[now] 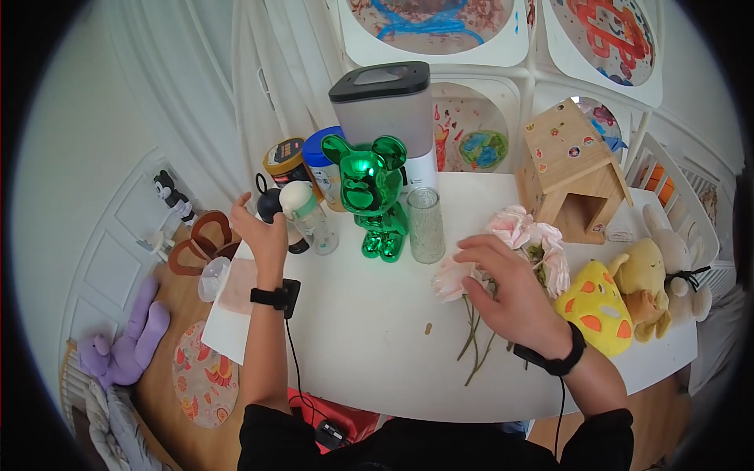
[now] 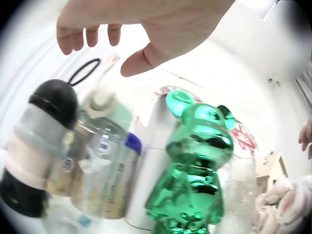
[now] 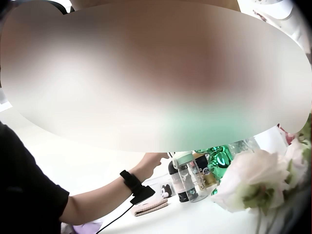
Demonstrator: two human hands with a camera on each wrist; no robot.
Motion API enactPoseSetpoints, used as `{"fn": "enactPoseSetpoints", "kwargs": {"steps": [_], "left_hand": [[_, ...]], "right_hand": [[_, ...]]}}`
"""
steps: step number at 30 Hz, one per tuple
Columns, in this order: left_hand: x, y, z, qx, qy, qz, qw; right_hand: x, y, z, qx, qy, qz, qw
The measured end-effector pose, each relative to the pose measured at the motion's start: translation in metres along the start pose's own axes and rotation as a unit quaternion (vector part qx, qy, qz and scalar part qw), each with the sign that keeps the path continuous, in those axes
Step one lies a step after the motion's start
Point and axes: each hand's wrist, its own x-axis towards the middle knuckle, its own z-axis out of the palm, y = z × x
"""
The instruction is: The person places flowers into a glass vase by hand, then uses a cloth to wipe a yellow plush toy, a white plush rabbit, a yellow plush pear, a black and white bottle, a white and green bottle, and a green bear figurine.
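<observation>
My left hand (image 1: pixel 263 235) is raised beside the bottles at the table's left, thumb and fingers spread apart with nothing between them. Closest to it are a black-capped bottle (image 2: pixel 41 141) with a loop and a clear bottle (image 1: pixel 316 224) with a pale green and white lid. A shiny green bear figurine (image 1: pixel 369 192) stands to the right of these, beside a clear textured glass vase (image 1: pixel 426 228). Over the pale pink flowers (image 1: pixel 554 259) hovers my right hand (image 1: pixel 510 294), its fingers loosely extended. Their stems (image 1: pixel 473 345) lie on the table. A blurred patch covers much of the right wrist view.
Behind the figurine stand a dark-lidded container (image 1: pixel 381 102), a blue-lidded tub (image 1: pixel 320 149) and a yellow-lidded tub (image 1: pixel 287 161). A wooden house (image 1: pixel 569 157) stands back right. Yellow (image 1: pixel 595 310) and beige plush toys (image 1: pixel 642 275) line the right edge. A pink cloth (image 1: pixel 239 286) lies at the left.
</observation>
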Motion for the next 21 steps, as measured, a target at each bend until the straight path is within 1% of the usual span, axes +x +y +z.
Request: {"fn": "enactPoseSetpoints", "kwargs": {"steps": [1,2,3,4,5,7,8,9,10,12,14,15,16,17,19,20,21], "left_hand": [[0.006,-0.017,0.004,0.001,0.005,0.002,1.000],[0.011,-0.034,0.008,-0.074,-0.037,-0.047,0.995],[0.016,-0.052,0.015,-0.149,-0.080,-0.094,0.981],[0.017,-0.071,0.024,-0.222,-0.129,-0.133,0.957],[0.018,-0.073,0.023,-0.221,-0.128,-0.128,0.958],[0.018,-0.073,0.023,-0.272,-0.251,-0.239,0.898],[0.013,-0.085,0.033,-0.275,-0.231,-0.194,0.913],[0.010,-0.084,0.033,-0.279,-0.229,-0.170,0.917],[0.008,-0.082,0.033,-0.287,-0.227,-0.173,0.914],[0.009,-0.082,0.028,-0.297,-0.230,-0.171,0.911],[0.010,-0.079,0.019,-0.276,-0.268,-0.194,0.902],[0.013,-0.075,0.015,-0.280,-0.271,-0.191,0.901],[0.015,-0.073,0.010,-0.281,-0.291,-0.192,0.894],[0.017,-0.070,0.005,-0.281,-0.310,-0.194,0.887],[0.021,-0.072,0.001,-0.272,-0.318,-0.187,0.889],[0.022,-0.072,0.000,-0.266,-0.315,-0.191,0.891],[0.022,-0.074,0.002,-0.261,-0.312,-0.194,0.893]], "right_hand": [[0.016,0.002,0.013,0.001,0.001,-0.005,1.000],[0.032,0.005,0.030,0.061,-0.030,-0.011,0.998],[0.048,0.006,0.047,0.120,-0.060,-0.018,0.991],[0.063,0.002,0.065,0.130,-0.082,-0.012,0.988],[0.078,-0.002,0.084,0.141,-0.103,-0.006,0.985],[0.110,-0.006,0.124,0.119,-0.082,-0.059,0.988],[0.128,-0.002,0.147,0.113,-0.077,-0.050,0.989],[0.145,0.002,0.168,0.106,-0.072,-0.041,0.991],[0.160,0.004,0.187,0.108,-0.069,-0.042,0.991],[0.186,0.006,0.216,0.056,-0.026,0.022,0.998],[0.199,0.009,0.238,0.034,-0.013,0.027,0.999],[0.204,0.012,0.245,0.012,-0.005,0.029,0.999],[0.213,0.015,0.247,0.011,-0.091,0.077,0.993],[0.217,0.021,0.248,0.010,-0.089,0.079,0.993],[0.221,0.024,0.246,0.046,-0.135,0.093,0.985],[0.214,0.025,0.246,0.046,-0.137,0.096,0.985],[0.202,0.013,0.235,0.056,-0.133,0.084,0.986]]}}
